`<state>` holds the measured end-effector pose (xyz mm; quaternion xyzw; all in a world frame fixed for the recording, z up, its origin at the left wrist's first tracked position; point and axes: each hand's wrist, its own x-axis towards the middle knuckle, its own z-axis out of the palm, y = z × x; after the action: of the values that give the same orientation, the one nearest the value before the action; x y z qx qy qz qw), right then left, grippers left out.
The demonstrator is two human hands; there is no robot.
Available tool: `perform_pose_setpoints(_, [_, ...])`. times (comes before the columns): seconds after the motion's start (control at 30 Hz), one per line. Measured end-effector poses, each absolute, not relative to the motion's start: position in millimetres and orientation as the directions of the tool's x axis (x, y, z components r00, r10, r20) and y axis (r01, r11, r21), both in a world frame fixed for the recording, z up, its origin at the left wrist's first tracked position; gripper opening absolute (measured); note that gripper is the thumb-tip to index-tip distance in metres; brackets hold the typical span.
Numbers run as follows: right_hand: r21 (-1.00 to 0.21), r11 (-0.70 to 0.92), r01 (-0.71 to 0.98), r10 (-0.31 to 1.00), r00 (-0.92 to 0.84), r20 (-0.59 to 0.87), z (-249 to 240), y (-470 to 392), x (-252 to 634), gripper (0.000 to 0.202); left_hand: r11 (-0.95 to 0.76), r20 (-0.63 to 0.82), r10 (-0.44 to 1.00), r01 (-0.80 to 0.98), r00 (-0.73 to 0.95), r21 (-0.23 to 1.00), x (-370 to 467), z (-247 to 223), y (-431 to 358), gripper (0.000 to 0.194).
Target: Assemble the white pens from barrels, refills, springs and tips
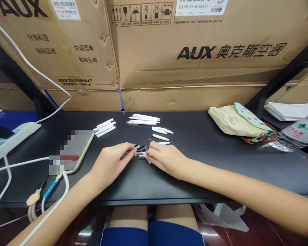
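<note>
Near the middle of the black table, my left hand (pixel 114 160) pinches a small clear piece (pixel 137 147) between thumb and fingertips. Just to its right, my right hand (pixel 168 159) has its fingers pressed together around something small and pale that I cannot make out. Thin dark refills (pixel 142 148) and small clear and white parts (pixel 141 154) lie between the two hands. Beyond them rest several white pens (pixel 145 119) and several short white tapered pen pieces (pixel 160 137). A group of white tubes (pixel 105 128) lies further left.
A phone (pixel 78 150) with white cables lies at the left, near a power strip (pixel 17 140). At the right are a cream pouch (pixel 236 121), a plastic bottle (pixel 297 131) and stacked white papers (pixel 290 111). Large cardboard boxes (pixel 190 71) stand behind the table (pixel 220 153).
</note>
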<state>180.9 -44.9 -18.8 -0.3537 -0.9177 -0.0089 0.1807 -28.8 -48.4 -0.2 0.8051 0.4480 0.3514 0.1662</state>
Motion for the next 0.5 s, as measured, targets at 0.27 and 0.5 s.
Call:
perform_pose_setpoints(0.27, [-0.865, 0.431, 0.256, 0.9, -0.057, 0.432, -11, 1, 204, 0.023, -0.33, 0.267, 0.928, 0.241, 0.258, 0.913, 8, 7, 9, 0.026])
perform_pose_setpoints(0.5, [-0.973, 0.229, -0.036, 0.973, -0.029, 0.23, -20, -2, 212, 0.027, -0.265, 0.206, 0.921, 0.144, 0.332, 0.953, 24, -6, 9, 0.021])
